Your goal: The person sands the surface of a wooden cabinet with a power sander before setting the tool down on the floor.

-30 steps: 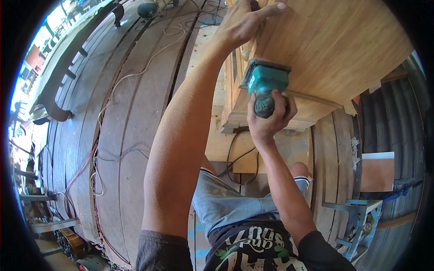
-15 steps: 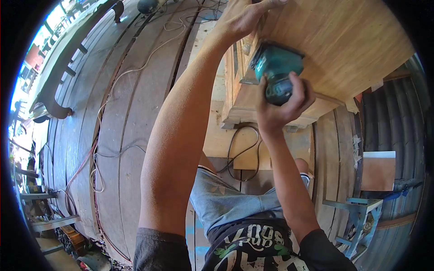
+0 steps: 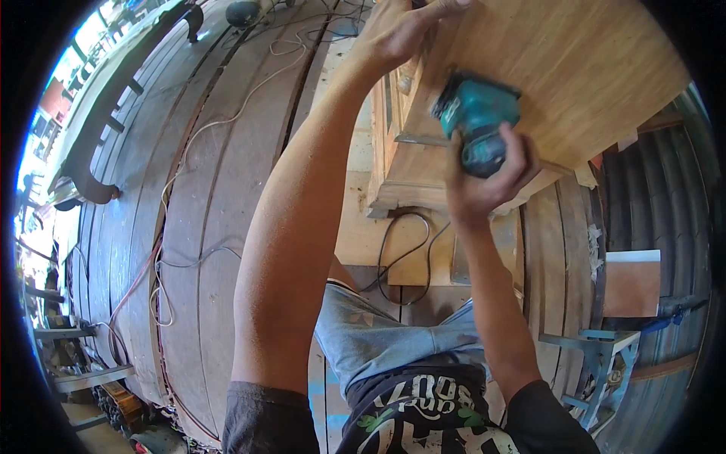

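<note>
My right hand point(image 3: 499, 178) is wrapped around the dark round end of a teal palm sander point(image 3: 484, 110). The sander's flat pad lies against the side panel of a pale wooden cabinet point(image 3: 575, 68), near its front edge. At the top of the view my left hand point(image 3: 401, 30) rests on the cabinet's corner, its thumb stretched out over the panel. The other fingers of that hand are mostly cut off by the frame edge. A dark cord point(image 3: 384, 257) loops on the floor below the cabinet.
Wooden floor planks point(image 3: 208, 219) carry trailing pale cables. A carved-leg bench point(image 3: 94, 166) stands at the left. On the right are a grey metal stand point(image 3: 605, 352), a brown board point(image 3: 632, 291) and corrugated sheeting point(image 3: 643, 193).
My right hand has slid the sander a little to the right and slightly down along the panel. My left hand has shifted slightly left, staying at the cabinet's corner.
</note>
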`<state>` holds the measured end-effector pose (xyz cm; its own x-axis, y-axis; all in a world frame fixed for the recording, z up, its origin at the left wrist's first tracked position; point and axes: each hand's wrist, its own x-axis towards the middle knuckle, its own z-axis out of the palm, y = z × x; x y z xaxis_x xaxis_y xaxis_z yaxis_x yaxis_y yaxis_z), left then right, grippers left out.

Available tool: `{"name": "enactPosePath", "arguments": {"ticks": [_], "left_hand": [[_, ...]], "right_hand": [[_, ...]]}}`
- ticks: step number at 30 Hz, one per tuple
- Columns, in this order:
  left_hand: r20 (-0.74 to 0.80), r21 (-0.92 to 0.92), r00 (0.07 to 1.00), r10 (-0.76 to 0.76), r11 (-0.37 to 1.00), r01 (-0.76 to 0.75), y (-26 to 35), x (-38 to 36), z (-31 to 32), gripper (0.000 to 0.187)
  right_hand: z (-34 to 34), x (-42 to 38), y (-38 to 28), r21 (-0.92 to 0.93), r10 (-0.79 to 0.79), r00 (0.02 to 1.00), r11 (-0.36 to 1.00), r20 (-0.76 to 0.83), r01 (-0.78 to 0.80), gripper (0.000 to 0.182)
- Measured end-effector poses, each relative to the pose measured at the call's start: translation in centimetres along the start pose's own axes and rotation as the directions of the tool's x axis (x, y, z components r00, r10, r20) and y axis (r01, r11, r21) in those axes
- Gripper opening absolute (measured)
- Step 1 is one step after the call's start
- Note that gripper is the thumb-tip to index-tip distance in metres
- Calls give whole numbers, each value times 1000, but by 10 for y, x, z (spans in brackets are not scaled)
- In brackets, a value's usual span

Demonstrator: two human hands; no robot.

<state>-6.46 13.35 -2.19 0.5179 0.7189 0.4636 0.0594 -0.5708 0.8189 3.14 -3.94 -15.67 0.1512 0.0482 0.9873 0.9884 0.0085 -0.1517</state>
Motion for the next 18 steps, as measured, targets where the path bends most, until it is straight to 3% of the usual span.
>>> {"name": "enactPosePath", "arguments": {"ticks": [3, 8, 11, 14, 18], "left_hand": [[-60, 40, 996, 65, 997, -63, -2, 1, 3, 85], [-66, -18, 994, 91, 996, -92, -1, 0, 2, 85], [-22, -1, 999, 29, 1000, -29, 2, 0, 1, 83], [-13, -87, 998, 55, 995, -56, 1, -1, 3, 78], [-61, 12, 993, 100, 995, -99, -4, 1, 5, 75]], "right_hand": [[-5, 26, 2, -10, -6, 1000, 1000, -10, 6, 64], [-6, -30, 17, 4, -4, 999, 1000, 42, 4, 65], [-11, -50, 24, -7, 9, 998, 1000, 60, -9, 64], [-15, -33, 29, -35, 5, 999, 999, 37, -4, 64], [-17, 4, 29, -30, -10, 1000, 999, 29, 11, 69]]}}
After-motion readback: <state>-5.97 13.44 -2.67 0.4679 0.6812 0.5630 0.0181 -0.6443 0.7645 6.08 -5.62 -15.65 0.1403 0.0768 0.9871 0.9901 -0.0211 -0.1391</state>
